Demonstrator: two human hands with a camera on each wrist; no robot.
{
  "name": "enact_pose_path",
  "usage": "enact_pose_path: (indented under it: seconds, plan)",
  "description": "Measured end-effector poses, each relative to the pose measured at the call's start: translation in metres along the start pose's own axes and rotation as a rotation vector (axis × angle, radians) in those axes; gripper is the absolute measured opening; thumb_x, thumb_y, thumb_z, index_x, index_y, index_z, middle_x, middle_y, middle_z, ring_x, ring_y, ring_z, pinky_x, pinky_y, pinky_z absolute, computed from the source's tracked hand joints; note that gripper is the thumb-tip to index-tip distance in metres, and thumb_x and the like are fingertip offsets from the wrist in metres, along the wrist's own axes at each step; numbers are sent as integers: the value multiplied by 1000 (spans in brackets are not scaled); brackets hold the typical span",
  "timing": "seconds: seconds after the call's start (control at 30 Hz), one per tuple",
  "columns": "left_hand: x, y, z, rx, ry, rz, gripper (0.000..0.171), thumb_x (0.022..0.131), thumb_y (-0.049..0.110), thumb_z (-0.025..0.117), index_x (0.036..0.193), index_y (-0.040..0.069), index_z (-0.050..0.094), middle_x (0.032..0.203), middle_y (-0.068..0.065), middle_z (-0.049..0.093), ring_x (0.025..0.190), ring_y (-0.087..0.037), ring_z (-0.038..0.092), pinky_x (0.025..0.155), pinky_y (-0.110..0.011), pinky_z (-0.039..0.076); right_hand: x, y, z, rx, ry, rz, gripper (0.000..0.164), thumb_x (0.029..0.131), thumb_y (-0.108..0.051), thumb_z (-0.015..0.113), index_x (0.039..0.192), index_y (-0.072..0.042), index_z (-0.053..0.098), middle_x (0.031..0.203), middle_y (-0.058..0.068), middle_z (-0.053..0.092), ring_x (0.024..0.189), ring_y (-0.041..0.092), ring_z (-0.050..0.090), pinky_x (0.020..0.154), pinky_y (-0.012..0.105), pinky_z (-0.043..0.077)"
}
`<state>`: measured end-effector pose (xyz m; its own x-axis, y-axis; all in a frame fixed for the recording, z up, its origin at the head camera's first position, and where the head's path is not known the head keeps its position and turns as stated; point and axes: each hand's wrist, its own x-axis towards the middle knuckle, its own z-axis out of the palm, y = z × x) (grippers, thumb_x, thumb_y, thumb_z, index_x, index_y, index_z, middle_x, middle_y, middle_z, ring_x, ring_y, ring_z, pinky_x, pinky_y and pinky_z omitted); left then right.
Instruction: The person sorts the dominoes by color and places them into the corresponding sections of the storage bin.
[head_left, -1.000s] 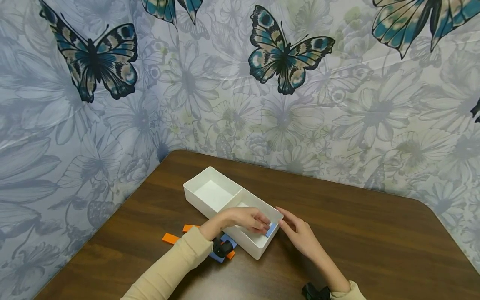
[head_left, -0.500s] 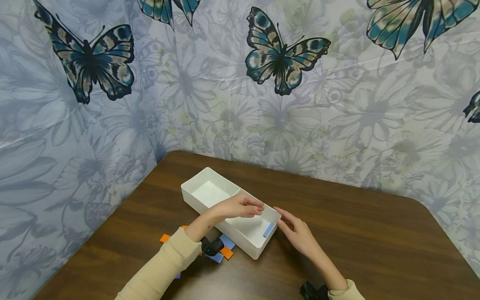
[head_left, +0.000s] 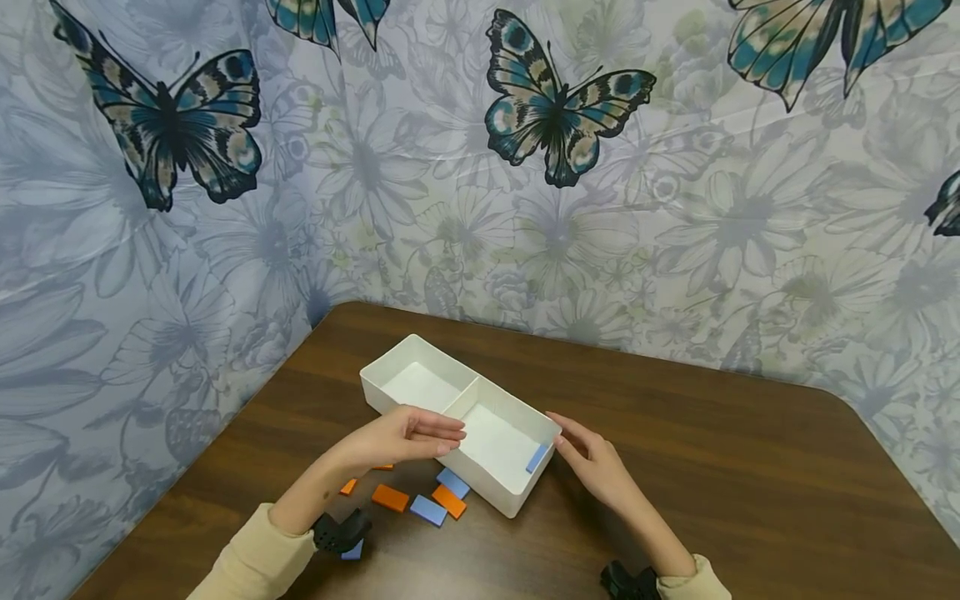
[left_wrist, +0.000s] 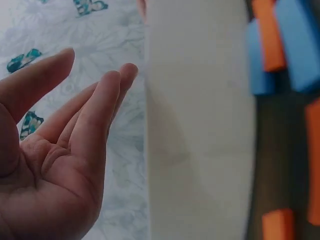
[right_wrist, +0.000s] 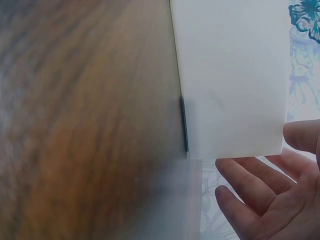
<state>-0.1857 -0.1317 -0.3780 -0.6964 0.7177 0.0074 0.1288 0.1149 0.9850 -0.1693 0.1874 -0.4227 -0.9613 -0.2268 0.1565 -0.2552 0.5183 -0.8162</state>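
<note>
A white box (head_left: 487, 489) with two compartments lies slantwise on the table. A flat blue block (head_left: 537, 458) lies inside its near right compartment, by the end wall. My left hand (head_left: 405, 437) hovers above the box's near side, fingers extended and holding nothing; the left wrist view shows its palm bare beside the box wall. At the box's right corner, my right hand (head_left: 596, 467) holds the corner between thumb and fingers. Below the left hand lie loose blocks, among them an orange block (head_left: 390, 498), a blue block (head_left: 428, 511) and another orange block (head_left: 449, 502).
The brown wooden table (head_left: 720, 467) has a rounded far edge. Behind it hangs a butterfly-patterned cloth (head_left: 465, 250). Another blue block (head_left: 352, 552) lies partly hidden by the black left wrist camera (head_left: 341, 532).
My left hand has come up out of the right compartment and moved left, leaving the blue block inside and uncovering the loose blocks. The right hand stays at the box corner.
</note>
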Motion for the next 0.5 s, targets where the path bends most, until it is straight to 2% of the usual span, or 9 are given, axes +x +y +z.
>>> enact_pose_path:
  seconds: [0.1, 0.2, 0.3, 0.5]
  plan:
    - [-15, -10, -1, 7, 9, 32, 43, 90, 6, 62, 125, -16, 49, 121, -29, 54, 110, -36, 54, 88, -31, 47, 0, 0, 0, -3, -4, -9, 39, 95, -15, 56, 134, -11, 53, 128, 11, 55, 110, 27, 56, 88, 46, 46]
    - [-29, -16, -2, 23, 52, 79, 39, 89, 4, 63, 120, -17, 53, 115, -31, 56, 107, -44, 54, 84, -32, 49, 0, -1, 1, -4, -7, -17, 39, 95, -16, 56, 134, -11, 53, 128, 11, 55, 109, 26, 56, 88, 44, 47]
    - [-38, -18, -3, 58, 59, 115, 37, 88, 5, 64, 117, -16, 55, 111, -32, 57, 103, -46, 55, 82, -31, 50, 1, -1, 1, -2, -7, -24, 38, 96, -17, 56, 133, -11, 54, 128, 11, 55, 109, 26, 56, 88, 43, 47]
    - [-45, -29, -3, 69, -80, 103, 38, 88, 1, 62, 121, -17, 52, 114, -30, 57, 103, -40, 57, 80, -33, 51, 1, -1, 0, 1, -6, -29, 38, 96, -16, 56, 133, -10, 54, 129, 13, 54, 111, 29, 55, 89, 46, 45]
